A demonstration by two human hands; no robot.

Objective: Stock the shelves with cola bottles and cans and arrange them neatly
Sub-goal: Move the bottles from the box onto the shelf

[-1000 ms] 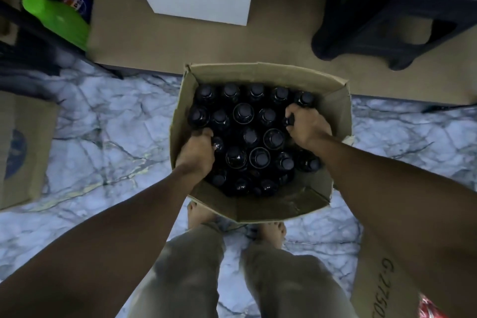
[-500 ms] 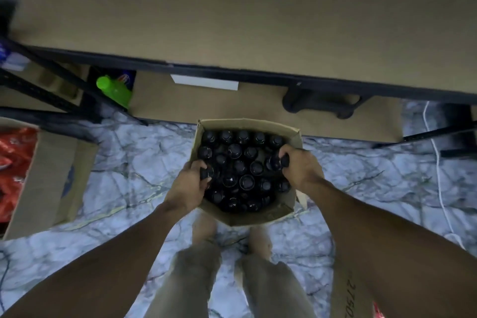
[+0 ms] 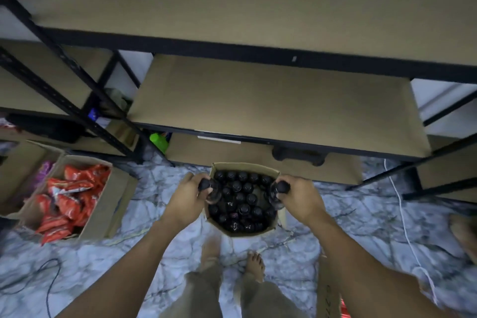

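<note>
Now each hand holds one cola bottle by its neck: the left hand (image 3: 189,197) has its fingers curled round the left bottle (image 3: 210,190), the right hand (image 3: 296,197) round the right bottle (image 3: 277,192). Both bottles hang above the cardboard box (image 3: 245,232) on the floor, caps up, long axis about vertical. The bare middle shelf (image 3: 271,100) lies straight on the far side, equally near to both hands. The bottles are dark with black caps.

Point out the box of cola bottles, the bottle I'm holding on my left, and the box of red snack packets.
box of cola bottles (image 3: 245,167): head view, far cardboard wall.
left-held bottle (image 3: 205,184): head view, its black cap.
box of red snack packets (image 3: 103,209): head view, right side wall.
</note>
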